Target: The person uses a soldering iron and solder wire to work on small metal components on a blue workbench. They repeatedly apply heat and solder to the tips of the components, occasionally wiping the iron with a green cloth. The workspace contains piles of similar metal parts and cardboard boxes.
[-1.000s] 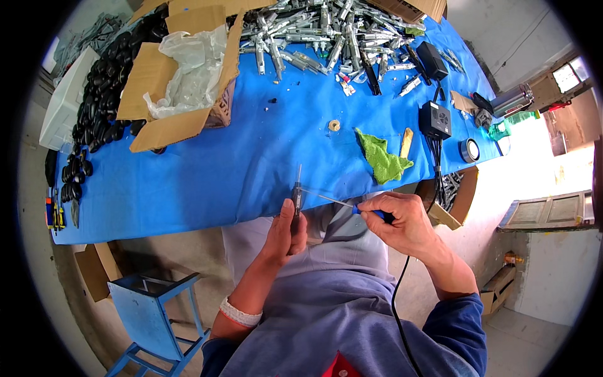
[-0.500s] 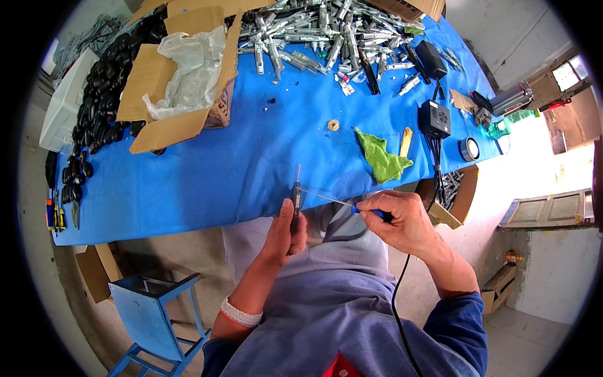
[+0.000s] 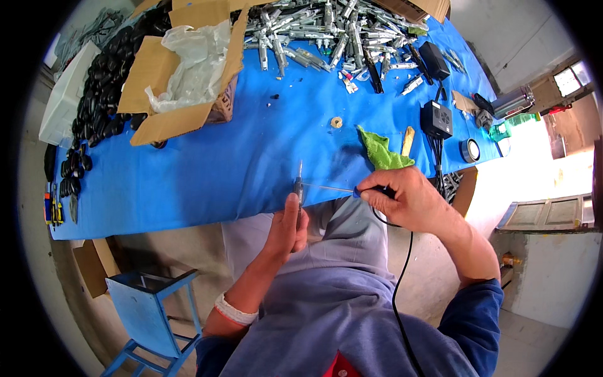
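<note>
My left hand (image 3: 284, 231) is closed on a slim dark tool (image 3: 298, 187), held upright near the table's front edge with a thin metal tip on top. My right hand (image 3: 402, 200) pinches the blue-and-black handle of a screwdriver (image 3: 336, 189), whose thin shaft runs leftward to the upper part of that tool; whether it touches cannot be made out clearly. A green cloth (image 3: 380, 147) lies just beyond my right hand, and a black cable (image 3: 406, 264) hangs below it across my front.
The blue-covered table (image 3: 207, 157) bears an open cardboard box (image 3: 141, 78), a heap of black oval parts (image 3: 94, 107), many silvery parts (image 3: 314, 31), a black fan unit (image 3: 438, 118) and a round tin (image 3: 470, 149). A blue chair (image 3: 138, 311) stands lower left.
My right hand and screwdriver handle have shifted up and to the right, the forearm swinging rightward. The tool in my left hand sits slightly higher; the table appears slightly shifted in view.
</note>
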Available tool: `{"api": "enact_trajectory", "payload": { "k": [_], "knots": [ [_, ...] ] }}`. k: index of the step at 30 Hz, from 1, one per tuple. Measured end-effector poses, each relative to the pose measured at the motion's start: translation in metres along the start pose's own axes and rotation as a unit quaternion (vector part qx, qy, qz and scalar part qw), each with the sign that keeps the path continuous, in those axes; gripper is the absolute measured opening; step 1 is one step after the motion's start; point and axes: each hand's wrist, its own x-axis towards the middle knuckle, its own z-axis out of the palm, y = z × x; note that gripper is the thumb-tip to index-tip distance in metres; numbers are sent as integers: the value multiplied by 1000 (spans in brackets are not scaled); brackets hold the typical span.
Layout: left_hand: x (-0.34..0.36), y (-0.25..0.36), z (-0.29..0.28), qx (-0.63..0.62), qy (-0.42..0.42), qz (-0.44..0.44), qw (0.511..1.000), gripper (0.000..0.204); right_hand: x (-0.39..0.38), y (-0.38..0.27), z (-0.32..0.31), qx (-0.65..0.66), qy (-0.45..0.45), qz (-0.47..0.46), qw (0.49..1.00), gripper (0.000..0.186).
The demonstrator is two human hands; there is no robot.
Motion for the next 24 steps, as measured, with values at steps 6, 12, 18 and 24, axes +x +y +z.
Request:
{"api": "enact_trajectory", "payload": {
  "k": [6,12,18,24],
  "knots": [
    [0,2,2,42,13,12,999,65,22,14,-9,86,-58,50,993,13],
    [0,6,1,68,1,17,998,67,37,19,-14,113,-95,59,987,9],
    [2,5,-2,73,-7,22,997,68,37,4,-11,-48,-51,-84,994,7],
    [3,2,0,55,-7,27,998,67,25,-13,-4,-344,-45,-300,889,10]
  ]
}}
